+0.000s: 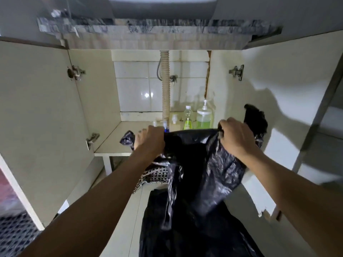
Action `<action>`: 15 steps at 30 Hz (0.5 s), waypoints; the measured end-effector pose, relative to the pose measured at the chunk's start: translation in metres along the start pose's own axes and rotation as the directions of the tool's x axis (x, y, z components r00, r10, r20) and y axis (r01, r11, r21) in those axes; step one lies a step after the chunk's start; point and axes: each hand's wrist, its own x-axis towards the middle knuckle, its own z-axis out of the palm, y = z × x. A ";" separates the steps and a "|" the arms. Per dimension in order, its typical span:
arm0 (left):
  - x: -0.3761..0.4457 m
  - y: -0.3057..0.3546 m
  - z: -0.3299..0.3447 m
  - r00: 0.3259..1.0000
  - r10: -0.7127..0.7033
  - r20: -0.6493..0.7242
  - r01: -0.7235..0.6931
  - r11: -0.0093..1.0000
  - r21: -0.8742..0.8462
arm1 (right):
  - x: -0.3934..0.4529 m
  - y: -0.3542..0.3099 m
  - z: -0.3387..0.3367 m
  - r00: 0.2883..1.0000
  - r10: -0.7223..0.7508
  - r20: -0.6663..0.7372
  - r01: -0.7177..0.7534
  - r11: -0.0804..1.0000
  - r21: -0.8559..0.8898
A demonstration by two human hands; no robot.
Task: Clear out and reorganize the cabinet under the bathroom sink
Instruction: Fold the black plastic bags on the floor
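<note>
A black plastic bag (204, 164) hangs stretched between both my hands in front of the open cabinet (111, 138) under the sink. My left hand (150, 140) grips the bag's left edge, my right hand (235, 136) grips its right edge. Behind the bag, on the cabinet floor, stand a pump bottle of green liquid (204, 115), a clear bottle with green liquid (188, 117), a small white pump bottle (174, 119) and a blue-capped item (165, 127), partly hidden. The bag's lower part trails down toward me.
A corrugated drain pipe (165, 86) runs down the cabinet's middle beside a wall valve (173, 78). Both cabinet doors (37, 117) stand wide open. A checked cloth (154, 175) lies below the bag. A patterned mat (16, 234) covers the floor at left.
</note>
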 end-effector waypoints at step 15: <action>-0.091 -0.002 0.029 0.673 0.315 0.670 -0.537 0.830 0.149 | -0.069 0.020 0.047 0.566 -0.069 0.821 0.024 0.997 0.067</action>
